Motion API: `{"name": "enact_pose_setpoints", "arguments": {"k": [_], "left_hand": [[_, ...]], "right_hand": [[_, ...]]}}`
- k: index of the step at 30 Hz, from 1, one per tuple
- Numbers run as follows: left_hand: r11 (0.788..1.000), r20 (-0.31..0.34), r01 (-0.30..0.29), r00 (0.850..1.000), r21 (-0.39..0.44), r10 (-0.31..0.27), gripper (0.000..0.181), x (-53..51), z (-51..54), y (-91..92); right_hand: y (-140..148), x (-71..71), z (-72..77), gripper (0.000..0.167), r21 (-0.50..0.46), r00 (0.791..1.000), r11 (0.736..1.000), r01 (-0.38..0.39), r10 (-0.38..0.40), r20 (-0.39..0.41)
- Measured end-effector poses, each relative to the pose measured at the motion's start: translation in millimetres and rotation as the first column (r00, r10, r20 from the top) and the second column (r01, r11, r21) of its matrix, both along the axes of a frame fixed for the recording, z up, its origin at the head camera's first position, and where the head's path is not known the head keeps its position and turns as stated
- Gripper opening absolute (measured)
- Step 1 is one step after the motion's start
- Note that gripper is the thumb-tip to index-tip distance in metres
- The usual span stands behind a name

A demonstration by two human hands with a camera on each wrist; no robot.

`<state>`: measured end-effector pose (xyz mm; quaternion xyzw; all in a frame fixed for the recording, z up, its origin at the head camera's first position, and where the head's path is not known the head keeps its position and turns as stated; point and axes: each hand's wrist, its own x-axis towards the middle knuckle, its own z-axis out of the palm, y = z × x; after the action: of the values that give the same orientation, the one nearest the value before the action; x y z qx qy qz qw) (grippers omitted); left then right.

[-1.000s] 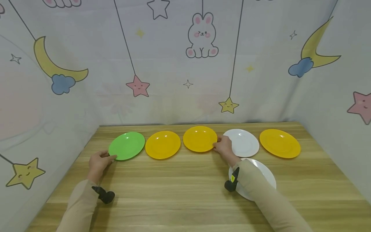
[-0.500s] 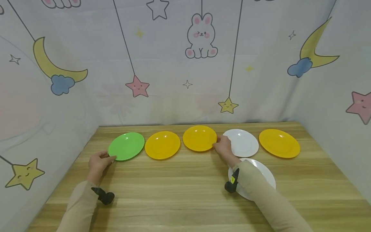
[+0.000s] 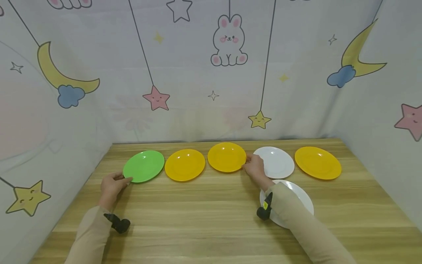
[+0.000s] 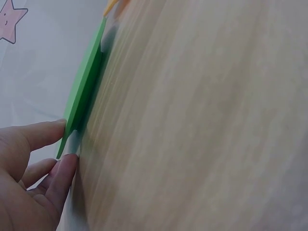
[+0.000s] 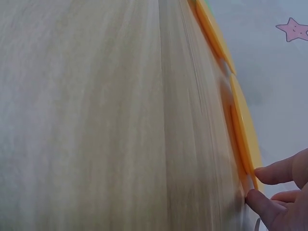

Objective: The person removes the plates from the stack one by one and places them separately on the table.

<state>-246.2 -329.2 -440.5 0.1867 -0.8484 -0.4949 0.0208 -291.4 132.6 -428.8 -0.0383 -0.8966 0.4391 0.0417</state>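
Note:
At the left, my left hand (image 3: 112,187) pinches the near-left rim of a green plate (image 3: 144,166). In the left wrist view, the thumb lies on top of that green plate (image 4: 86,82) and the fingers are beneath its edge. My right hand (image 3: 255,168) pinches the right rim of the middle yellow plate (image 3: 226,157). Its thumb shows against the rim of that yellow plate (image 5: 246,130) in the right wrist view, with fingers at the underside. Another yellow plate (image 3: 185,165) lies between these two plates.
Right of my right hand lies a white plate (image 3: 277,163), then a yellow plate (image 3: 318,163) at the far right. A second white plate (image 3: 303,198) sits nearer, partly covered by my right sleeve. A patterned curtain (image 3: 191,121) rises behind the wooden table (image 3: 197,227).
The middle yellow plate has shifted very slightly left and away with my right hand. The left hand and the green plate look nearly still.

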Motion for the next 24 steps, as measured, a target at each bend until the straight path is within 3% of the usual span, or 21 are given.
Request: {"name": "enact_pose_setpoints", "arguments": {"k": [6,10,14,17,24], "left_hand": [[1.000,0.002,-0.006,1.000,0.022,0.006,0.065,-0.7,0.0,-0.7],[0.997,0.019,-0.053,0.998,0.054,0.052,0.069,-1.6,2.0,-1.4],[0.995,0.046,-0.094,0.995,0.017,0.094,0.069,-5.1,6.9,-1.4],[0.995,0.052,-0.096,0.994,-0.029,0.097,0.069,-9.2,11.6,-1.4],[0.998,0.003,-0.066,0.998,-0.008,0.066,0.067,-19.3,24.3,8.6]], "right_hand": [[3.2,1.5,2.3,0.039,-0.004,1.000,1.000,0.001,-0.001,0.024],[8.1,0.5,3.3,0.044,0.000,0.999,1.000,-0.013,0.013,0.043],[15.1,-0.4,5.4,0.053,-0.023,0.997,0.998,-0.050,0.051,0.049],[20.5,-1.2,6.6,0.056,-0.047,0.995,0.996,-0.080,0.083,0.062],[31.1,-1.3,9.0,0.057,-0.063,0.989,0.991,-0.118,0.123,0.083]]}}
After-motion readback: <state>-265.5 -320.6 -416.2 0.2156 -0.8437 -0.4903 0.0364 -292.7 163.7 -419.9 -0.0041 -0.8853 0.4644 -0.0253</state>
